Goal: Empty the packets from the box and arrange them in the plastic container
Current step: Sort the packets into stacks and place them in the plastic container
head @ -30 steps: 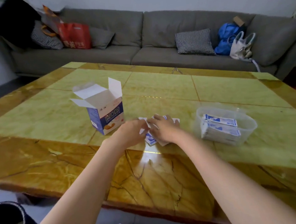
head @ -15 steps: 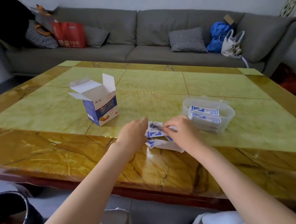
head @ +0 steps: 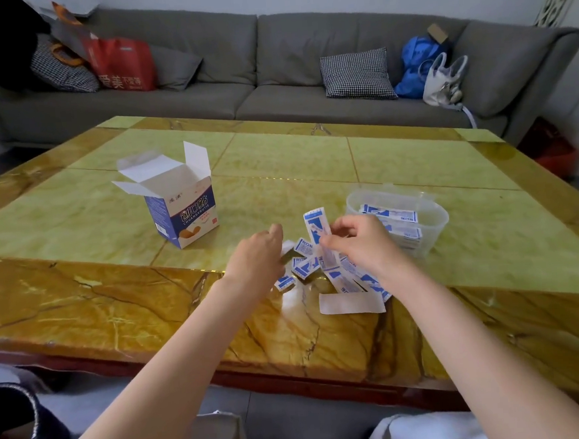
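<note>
A glossy stone-patterned table — pale green panels inside a brown veined border — carried everything. On it stood an opened blue-and-white cardboard box, flaps up. To its right sat a clear plastic container with packets stacked inside. Between them, near the front edge, loose blue-and-white packets lay scattered — one white strip lay face down nearest the edge.

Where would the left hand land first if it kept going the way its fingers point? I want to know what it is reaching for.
Probably the loose packets on the table: the left hand points right, toward that pile, though depth is unclear.
</note>
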`<action>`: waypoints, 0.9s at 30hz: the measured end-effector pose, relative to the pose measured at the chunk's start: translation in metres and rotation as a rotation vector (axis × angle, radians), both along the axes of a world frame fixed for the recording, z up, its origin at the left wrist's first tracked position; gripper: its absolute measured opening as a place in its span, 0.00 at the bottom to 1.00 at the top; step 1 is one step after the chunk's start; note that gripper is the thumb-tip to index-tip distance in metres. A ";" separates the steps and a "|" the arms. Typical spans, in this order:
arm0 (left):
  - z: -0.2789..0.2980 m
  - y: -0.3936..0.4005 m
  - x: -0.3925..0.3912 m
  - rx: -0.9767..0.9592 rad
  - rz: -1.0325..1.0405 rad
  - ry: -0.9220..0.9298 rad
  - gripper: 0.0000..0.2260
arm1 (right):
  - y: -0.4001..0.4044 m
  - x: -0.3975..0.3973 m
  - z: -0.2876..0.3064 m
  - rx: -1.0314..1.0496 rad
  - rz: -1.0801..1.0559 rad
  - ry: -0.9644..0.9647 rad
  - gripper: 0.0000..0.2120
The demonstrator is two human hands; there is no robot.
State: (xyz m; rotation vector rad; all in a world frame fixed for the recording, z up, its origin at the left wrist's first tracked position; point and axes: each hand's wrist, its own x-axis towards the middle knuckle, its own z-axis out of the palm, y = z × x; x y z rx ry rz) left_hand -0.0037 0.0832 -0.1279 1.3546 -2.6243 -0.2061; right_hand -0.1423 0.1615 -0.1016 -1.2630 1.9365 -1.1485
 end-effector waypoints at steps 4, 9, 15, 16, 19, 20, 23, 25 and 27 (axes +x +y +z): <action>0.007 -0.007 0.008 0.107 0.054 0.189 0.14 | 0.001 -0.004 0.005 0.004 0.070 -0.064 0.06; 0.029 -0.008 0.021 0.389 0.085 0.597 0.06 | -0.004 -0.001 0.002 -0.003 0.092 -0.026 0.03; 0.034 -0.007 0.022 0.512 0.022 0.648 0.04 | -0.006 0.009 0.008 -0.124 0.282 0.431 0.04; 0.033 -0.006 0.019 0.522 -0.005 0.641 0.05 | -0.005 0.012 0.007 -0.116 0.322 0.445 0.04; 0.032 -0.003 0.011 0.499 -0.064 0.599 0.07 | -0.002 0.011 0.006 -0.109 0.292 0.503 0.03; 0.031 -0.004 0.011 0.428 -0.062 0.550 0.08 | -0.001 0.007 0.006 -0.115 0.266 0.564 0.04; 0.024 -0.012 0.019 0.167 -0.103 0.171 0.14 | 0.000 -0.004 0.006 -0.061 0.243 0.730 0.11; 0.017 -0.014 0.025 0.201 -0.184 -0.081 0.17 | -0.001 -0.008 0.002 0.031 0.274 0.756 0.12; 0.012 -0.011 0.027 0.302 -0.212 -0.173 0.18 | -0.001 -0.009 -0.001 0.122 0.342 0.763 0.11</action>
